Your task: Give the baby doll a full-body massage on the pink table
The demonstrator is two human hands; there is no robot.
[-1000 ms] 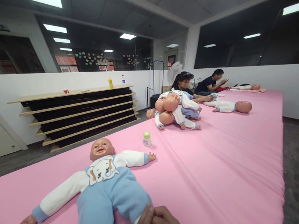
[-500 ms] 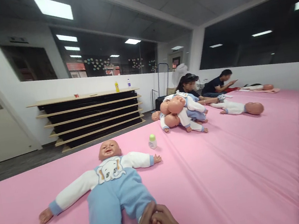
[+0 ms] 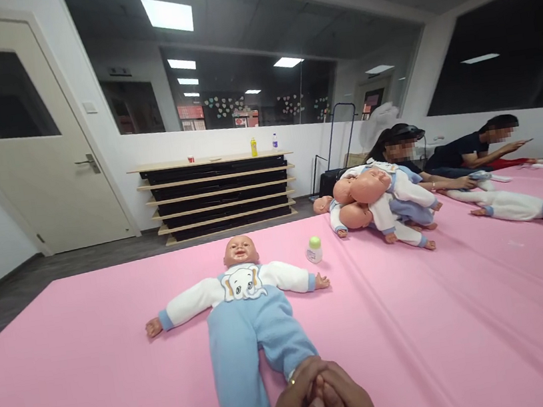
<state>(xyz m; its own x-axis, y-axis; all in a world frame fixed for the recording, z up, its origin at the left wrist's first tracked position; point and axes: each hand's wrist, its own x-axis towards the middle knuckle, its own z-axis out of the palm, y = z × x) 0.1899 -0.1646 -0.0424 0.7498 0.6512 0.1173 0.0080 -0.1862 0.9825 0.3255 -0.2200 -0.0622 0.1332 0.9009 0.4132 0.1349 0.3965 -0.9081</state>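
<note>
A baby doll (image 3: 249, 331) in blue trousers and a white top with an elephant face lies on its back, arms spread. Both my hands are wrapped round the foot at the end of its leg on the right, at the bottom of the view. My left hand (image 3: 297, 405), with a ring on one finger, closes on the foot from the left. From the other side my right hand (image 3: 348, 398) presses against it, fingertips meeting above. The foot is mostly hidden by my fingers. A small bottle with a green cap (image 3: 314, 251) stands beside the doll's outstretched hand.
The pink-covered table (image 3: 140, 383) carries a pile of dolls (image 3: 377, 205) at the back right and another doll (image 3: 519, 204) lying farther right. Two people sit beyond. Stacked boards (image 3: 219, 190) stand by the wall, and a door (image 3: 64, 165) is at left.
My view has swung left, so the doll, pile and people sit farther right in it. Both hands stay closed round the doll's foot; the toes visible before are now mostly covered by my thumbs.
</note>
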